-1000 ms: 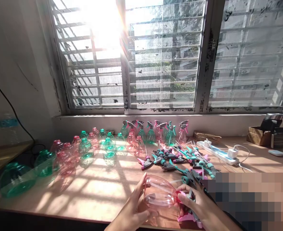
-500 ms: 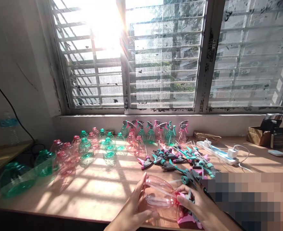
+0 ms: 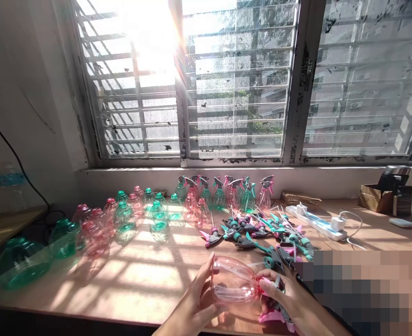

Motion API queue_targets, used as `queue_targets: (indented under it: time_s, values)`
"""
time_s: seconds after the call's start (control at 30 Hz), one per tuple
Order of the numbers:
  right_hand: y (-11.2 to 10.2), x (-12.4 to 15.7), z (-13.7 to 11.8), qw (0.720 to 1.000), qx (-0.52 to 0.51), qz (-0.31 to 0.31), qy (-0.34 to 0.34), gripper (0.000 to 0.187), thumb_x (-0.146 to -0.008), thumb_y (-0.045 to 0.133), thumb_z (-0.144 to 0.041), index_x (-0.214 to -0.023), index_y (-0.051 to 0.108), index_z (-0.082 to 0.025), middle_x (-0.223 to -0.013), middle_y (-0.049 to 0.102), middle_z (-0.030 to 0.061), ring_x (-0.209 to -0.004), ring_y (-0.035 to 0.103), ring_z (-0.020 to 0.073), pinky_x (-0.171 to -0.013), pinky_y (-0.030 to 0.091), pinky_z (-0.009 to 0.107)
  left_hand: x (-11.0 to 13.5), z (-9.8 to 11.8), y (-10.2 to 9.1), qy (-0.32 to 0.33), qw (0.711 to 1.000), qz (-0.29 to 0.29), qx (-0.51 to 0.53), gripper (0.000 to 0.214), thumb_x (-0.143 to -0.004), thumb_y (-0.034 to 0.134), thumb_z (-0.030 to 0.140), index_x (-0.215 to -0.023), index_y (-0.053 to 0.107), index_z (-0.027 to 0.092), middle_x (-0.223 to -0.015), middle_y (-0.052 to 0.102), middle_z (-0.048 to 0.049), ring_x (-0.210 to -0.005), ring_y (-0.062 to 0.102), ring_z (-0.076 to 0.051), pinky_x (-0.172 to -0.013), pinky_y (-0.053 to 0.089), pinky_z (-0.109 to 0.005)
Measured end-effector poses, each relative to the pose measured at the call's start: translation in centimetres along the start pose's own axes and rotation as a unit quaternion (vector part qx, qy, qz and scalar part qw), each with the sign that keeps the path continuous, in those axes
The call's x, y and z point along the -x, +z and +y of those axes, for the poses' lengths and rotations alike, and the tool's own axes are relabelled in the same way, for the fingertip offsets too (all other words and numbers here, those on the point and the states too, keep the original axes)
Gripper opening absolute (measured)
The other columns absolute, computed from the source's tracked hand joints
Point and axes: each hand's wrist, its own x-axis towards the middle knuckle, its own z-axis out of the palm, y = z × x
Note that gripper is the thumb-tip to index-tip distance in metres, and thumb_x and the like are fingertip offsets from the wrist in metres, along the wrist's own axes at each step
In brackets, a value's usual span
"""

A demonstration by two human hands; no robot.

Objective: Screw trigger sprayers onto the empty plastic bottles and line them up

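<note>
Lying on its side between my hands is a clear pink spray bottle (image 3: 234,280), its base to the left and its neck to the right. My left hand (image 3: 199,298) is wrapped around the base end, thumb below and fingers above. At the neck, my right hand (image 3: 279,291) grips the pink and grey trigger sprayer (image 3: 274,315), which meets the bottle's mouth. A pale dip tube shows inside the bottle. Just beyond my right hand lies a heap of loose trigger sprayers (image 3: 258,229) in pink, teal and grey.
Open green bottles (image 3: 24,266) and pink bottles (image 3: 95,238) stand on the left of the table (image 3: 132,289). Spray bottles with heads fitted (image 3: 219,193) line the wall. A power strip (image 3: 316,223) and a cardboard box (image 3: 375,198) are on the right.
The pink bottle has turned slightly about its length and shifted a little to the right. Both hands keep hold of it, with my right fingers moved slightly on the sprayer.
</note>
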Motion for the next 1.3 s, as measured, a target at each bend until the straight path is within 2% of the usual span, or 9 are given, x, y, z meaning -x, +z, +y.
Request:
queue_targets:
  time_s: [0.23, 0.33, 0.43, 0.5, 0.57, 0.7, 0.9, 1.1, 1.3]
  values:
    - [-0.4, -0.1, 1.3, 1.000, 0.017, 0.002, -0.012, 0.053, -0.072, 0.083, -0.063, -0.094, 0.070, -0.017, -0.067, 0.075, 0.0009, -0.053, 0.070, 0.0183, -0.054, 0.052, 0.028, 0.2, 1.0, 0.2, 0.003, 1.000, 0.011, -0.025, 0.088, -0.092, 0.074, 0.042, -0.161, 0.019, 0.045, -0.172, 0.026, -0.0034, -0.158, 0.022, -0.032, -0.128, 0.023, -0.048]
    - [-0.4, -0.1, 1.2, 1.000, 0.010, -0.001, -0.003, 0.052, -0.074, 0.082, -0.063, -0.095, 0.069, -0.017, -0.064, 0.075, 0.0012, -0.053, 0.071, 0.0197, -0.054, 0.054, 0.030, 0.2, 1.1, 0.1, -0.001, 0.999, -0.013, -0.039, 0.089, -0.094, 0.071, 0.041, -0.160, 0.013, 0.047, -0.173, 0.022, -0.0021, -0.155, 0.030, -0.035, -0.125, 0.031, -0.051]
    - [-0.1, -0.1, 0.7, 1.000, -0.010, 0.009, 0.006, 0.052, -0.072, 0.082, -0.064, -0.092, 0.067, -0.019, -0.064, 0.076, 0.0005, -0.049, 0.071, 0.0199, -0.050, 0.055, 0.030, 0.2, 0.5, -0.2, 0.022, 0.996, -0.019, -0.082, 0.085, -0.097, 0.065, 0.042, -0.161, 0.009, 0.048, -0.176, 0.007, 0.0010, -0.158, 0.018, -0.038, -0.125, 0.029, -0.052]
    - [0.1, -0.1, 0.6, 1.000, -0.015, 0.016, 0.005, 0.052, -0.071, 0.083, -0.065, -0.091, 0.066, -0.020, -0.063, 0.074, -0.0007, -0.047, 0.070, 0.0190, -0.048, 0.054, 0.028, 0.1, 0.1, -0.3, 0.041, 0.991, 0.005, -0.125, 0.080, -0.099, 0.061, 0.044, -0.161, 0.011, 0.045, -0.176, 0.007, 0.0013, -0.160, 0.008, -0.038, -0.128, 0.019, -0.053]
    - [0.1, -0.1, 0.7, 1.000, -0.011, 0.014, 0.001, 0.053, -0.070, 0.084, -0.065, -0.091, 0.066, -0.019, -0.062, 0.073, -0.0012, -0.047, 0.070, 0.0183, -0.049, 0.054, 0.028, 0.1, 0.0, -0.4, 0.048, 0.987, 0.015, -0.150, 0.086, -0.096, 0.065, 0.043, -0.162, 0.009, 0.044, -0.175, 0.013, -0.0010, -0.159, 0.013, -0.038, -0.129, 0.017, -0.053]
    - [-0.2, -0.2, 1.2, 1.000, 0.006, -0.003, -0.005, 0.054, -0.073, 0.081, -0.066, -0.091, 0.066, -0.018, -0.061, 0.072, -0.0003, -0.049, 0.070, 0.0185, -0.051, 0.053, 0.028, 0.3, 0.5, -0.1, 0.036, 0.990, 0.008, -0.139, 0.093, -0.094, 0.071, 0.040, -0.161, 0.007, 0.046, -0.175, 0.017, -0.0013, -0.156, 0.025, -0.038, -0.128, 0.020, -0.053]
    - [-0.2, -0.3, 0.8, 1.000, 0.005, -0.002, -0.014, 0.052, -0.073, 0.080, -0.067, -0.082, 0.069, -0.017, -0.066, 0.074, 0.0025, -0.051, 0.070, 0.0179, -0.054, 0.055, 0.028, 0.2, 1.3, 0.6, 0.036, 0.995, 0.028, -0.085, 0.069, -0.100, 0.058, 0.045, -0.160, 0.025, 0.041, -0.176, 0.003, 0.0006, -0.160, 0.012, -0.033, -0.126, 0.028, -0.046]
    - [0.2, -0.2, 0.0, 0.999, -0.029, 0.018, -0.001, 0.046, -0.075, 0.080, -0.064, -0.073, 0.066, -0.020, -0.057, 0.068, -0.0017, -0.052, 0.069, 0.0177, -0.053, 0.054, 0.026, -0.1, 1.4, 0.1, 0.073, 0.972, 0.036, -0.222, 0.070, -0.097, 0.063, 0.042, -0.158, 0.028, 0.044, -0.168, 0.025, -0.0046, -0.157, 0.015, -0.038, -0.121, 0.039, -0.051]
    - [-0.1, -0.4, 0.6, 0.999, -0.014, 0.049, -0.007, 0.046, -0.075, 0.080, -0.062, -0.074, 0.066, -0.019, -0.061, 0.073, 0.0018, -0.052, 0.066, 0.0163, -0.052, 0.049, 0.025, 0.4, 2.3, 0.4, 0.044, 0.987, 0.010, -0.156, 0.061, -0.099, 0.060, 0.042, -0.154, 0.032, 0.043, -0.170, 0.021, -0.0055, -0.152, 0.031, -0.039, -0.112, 0.049, -0.045]
